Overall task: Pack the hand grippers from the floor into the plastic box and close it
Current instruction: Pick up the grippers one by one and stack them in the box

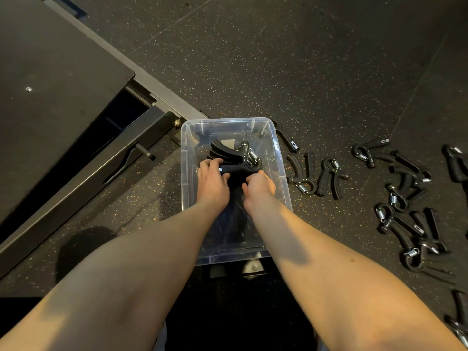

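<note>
A clear plastic box [278, 158] stands open on the dark speckled floor in front of me. Inside it lies a stack of black hand grippers [234, 155] with steel springs. Both my hands reach into the box. My left hand [211, 181] grips the handles of the stack from the left. From the right, my right hand [258, 187] closes on the same stack. Several more hand grippers [329, 177] lie scattered on the floor to the right of the box. No lid is in view.
A dark platform with a metal frame [141, 138] runs diagonally at the left, its corner close to the box's far left. A bolt and bracket [253, 268] sit on the floor just in front of the box. Bare floor stretches beyond the box.
</note>
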